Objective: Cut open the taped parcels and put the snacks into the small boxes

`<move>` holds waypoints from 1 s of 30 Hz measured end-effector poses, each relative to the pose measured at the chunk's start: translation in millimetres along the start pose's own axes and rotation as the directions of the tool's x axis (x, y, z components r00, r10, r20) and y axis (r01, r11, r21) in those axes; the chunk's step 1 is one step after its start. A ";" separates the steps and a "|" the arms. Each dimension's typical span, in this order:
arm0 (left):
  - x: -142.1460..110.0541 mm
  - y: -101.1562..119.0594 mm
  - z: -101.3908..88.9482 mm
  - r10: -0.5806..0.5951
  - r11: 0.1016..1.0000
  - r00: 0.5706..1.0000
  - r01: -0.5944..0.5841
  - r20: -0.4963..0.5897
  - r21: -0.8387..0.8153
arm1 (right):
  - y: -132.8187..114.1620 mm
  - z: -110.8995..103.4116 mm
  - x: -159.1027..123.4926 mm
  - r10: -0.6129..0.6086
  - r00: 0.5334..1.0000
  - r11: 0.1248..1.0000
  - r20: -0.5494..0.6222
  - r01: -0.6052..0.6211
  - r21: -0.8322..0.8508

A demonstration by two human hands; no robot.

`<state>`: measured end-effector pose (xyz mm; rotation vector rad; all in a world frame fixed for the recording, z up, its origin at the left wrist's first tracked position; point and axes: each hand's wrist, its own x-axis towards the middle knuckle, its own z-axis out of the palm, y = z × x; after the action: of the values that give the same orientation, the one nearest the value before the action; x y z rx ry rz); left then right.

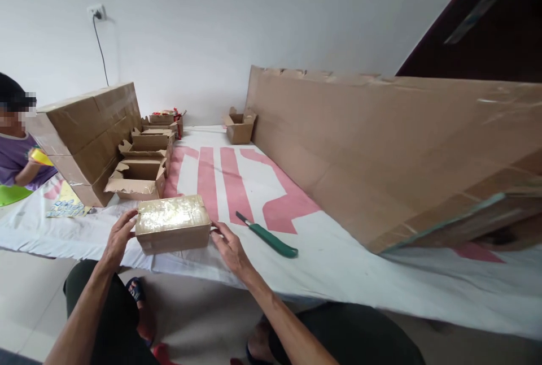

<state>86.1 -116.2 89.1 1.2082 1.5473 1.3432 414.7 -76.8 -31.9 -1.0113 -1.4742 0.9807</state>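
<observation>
Between my two hands, at the table's front edge, sits a closed cardboard box [173, 232] with shiny clear tape across its top. My left hand [117, 236] has its fingers against the box's left end, and my right hand [228, 245] rests its fingers on the right end. The box is gripped from both sides. To the right of it lies a green-handled knife [271, 239], its short dark blade pointing back and left. Behind the box stands an open cardboard box [138, 176] with its flaps up.
More open boxes [150, 143] line up behind, beside a wall of stacked closed boxes [93, 127]. A small open box [239, 127] stands at the back. A large cardboard sheet [381, 150] leans along the right. At far left sits a person [19, 156] holding something yellow.
</observation>
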 end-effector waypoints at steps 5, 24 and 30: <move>5.2 -2.0 -1.5 -0.003 0.999 1.000 0.004 0.024 -0.053 | 4.4 2.4 -10.8 -0.009 1.000 1.000 0.030 0.009 -0.018; 41.3 6.3 24.7 0.081 0.989 0.980 -0.056 0.184 -0.134 | 14.6 9.0 -16.1 -0.019 0.989 0.990 -0.150 -0.002 -0.142; 62.2 6.0 31.8 0.191 0.980 0.961 -0.174 0.202 -0.100 | 19.1 3.6 -6.6 -0.041 0.988 0.987 -0.148 0.016 -0.162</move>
<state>99.9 -47.6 92.3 1.4207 1.2453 1.3325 413.5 -77.4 -52.4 -1.1513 -1.4540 0.7565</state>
